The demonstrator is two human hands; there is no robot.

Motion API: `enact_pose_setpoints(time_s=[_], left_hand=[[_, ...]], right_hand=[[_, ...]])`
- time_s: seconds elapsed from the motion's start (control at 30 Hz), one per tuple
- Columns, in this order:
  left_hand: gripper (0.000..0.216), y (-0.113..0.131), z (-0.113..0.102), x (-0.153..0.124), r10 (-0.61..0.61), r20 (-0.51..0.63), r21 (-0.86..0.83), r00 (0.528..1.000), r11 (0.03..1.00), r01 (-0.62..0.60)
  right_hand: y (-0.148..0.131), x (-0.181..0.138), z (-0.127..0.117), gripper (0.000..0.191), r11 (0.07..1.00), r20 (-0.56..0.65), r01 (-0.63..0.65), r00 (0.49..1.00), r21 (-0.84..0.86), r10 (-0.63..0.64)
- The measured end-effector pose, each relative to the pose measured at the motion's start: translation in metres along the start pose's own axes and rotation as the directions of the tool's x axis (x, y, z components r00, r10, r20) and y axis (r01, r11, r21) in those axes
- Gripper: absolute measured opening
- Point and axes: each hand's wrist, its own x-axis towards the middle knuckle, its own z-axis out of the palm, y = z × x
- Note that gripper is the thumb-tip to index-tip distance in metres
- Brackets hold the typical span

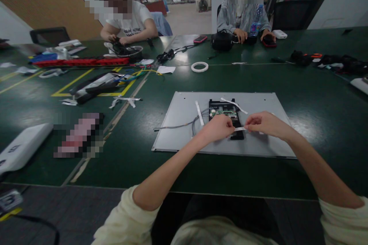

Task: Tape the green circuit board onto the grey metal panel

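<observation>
White and paper-thin, a short strip of tape (240, 128) hangs stretched between both hands. The left hand (219, 127) pinches one end between thumb and fingertips, and the right hand (266, 123) pinches the other end in the same way, the rest of its fingers curled in. The strip sits just above a grey panel (178, 122) that lies flat on the bench (316, 99), close to the bench's near edge. It hovers over the near end of a black housing with a small circuit board (222, 111) at the panel's middle.

Such a strip looks almost weightless and limp. It would likely curl, twist or stick to itself if one end went slack, and the tacky side would probably grab skin. The very ends seem the best place to hold it, keeping it taut.

Two more strips (199, 113) lie stuck on the panel beside the board, one over a grey cable (184, 125) that runs off toward the panel's left edge. A roll of tape (199, 66) rests farther back, toward the bench's far edge, where two other people sit.
</observation>
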Motion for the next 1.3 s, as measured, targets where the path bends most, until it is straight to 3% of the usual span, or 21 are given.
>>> enact_pose_setpoints(time_s=[0.3,0.47,0.6,0.77,1.0,1.3], left_hand=[[0.015,-0.004,0.007,-0.001,-0.016,0.093,-0.072,0.996,0.997,0.023],[0.011,-0.004,0.000,-0.001,0.009,0.166,-0.100,0.986,0.995,0.007],[0.017,-0.001,-0.003,-0.004,-0.009,0.157,-0.013,0.988,1.000,0.011],[0.016,0.004,-0.001,-0.007,-0.010,0.052,0.106,0.999,0.994,0.004],[0.017,0.006,-0.007,-0.010,-0.069,0.191,-0.045,0.979,0.996,0.078],[0.022,0.004,-0.002,-0.009,-0.089,0.170,0.006,0.981,0.996,0.089]], right_hand=[[0.005,0.003,0.002,0.018,0.995,-0.017,0.040,0.999,-0.088,-0.042],[0.003,0.002,0.002,0.016,0.997,-0.010,0.010,1.000,-0.071,-0.011],[0.000,0.000,-0.001,0.014,1.000,0.014,0.005,1.000,-0.026,-0.005],[-0.001,-0.001,-0.003,0.014,1.000,0.033,0.007,0.999,0.017,-0.007],[-0.003,-0.001,-0.001,0.017,1.000,0.022,0.012,1.000,0.024,-0.013],[0.001,0.001,-0.002,0.016,0.999,0.025,-0.037,0.999,0.005,0.036]])
